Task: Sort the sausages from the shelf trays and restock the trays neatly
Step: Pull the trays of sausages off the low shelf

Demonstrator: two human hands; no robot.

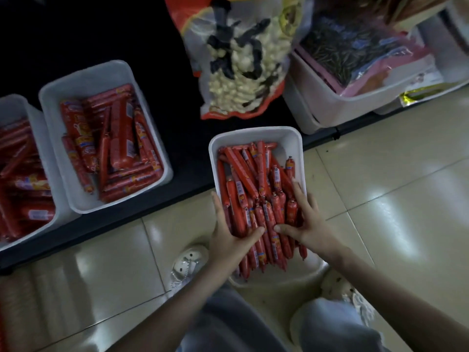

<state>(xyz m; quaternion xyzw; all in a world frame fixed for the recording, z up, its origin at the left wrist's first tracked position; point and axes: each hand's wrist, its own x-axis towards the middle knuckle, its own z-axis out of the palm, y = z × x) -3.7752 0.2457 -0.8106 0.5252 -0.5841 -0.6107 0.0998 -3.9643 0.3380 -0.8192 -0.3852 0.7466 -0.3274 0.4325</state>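
Note:
A white tray sits on the tiled floor in front of me, heaped with thin red sausages. My left hand holds the left side of a bunch of sausages at the tray's near end, with its thumb laid across the top. My right hand presses on the right side of the same bunch, fingers spread and straight. The bunch sticks out past the tray's near rim. On the dark shelf to the left stand a white tray of thicker red sausages and another sausage tray, cut off by the frame edge.
A large snack bag leans on the shelf behind the floor tray. A white bin with packets stands at the right. My shoes and knees flank the tray's near end. Glossy tiles stretch to the right.

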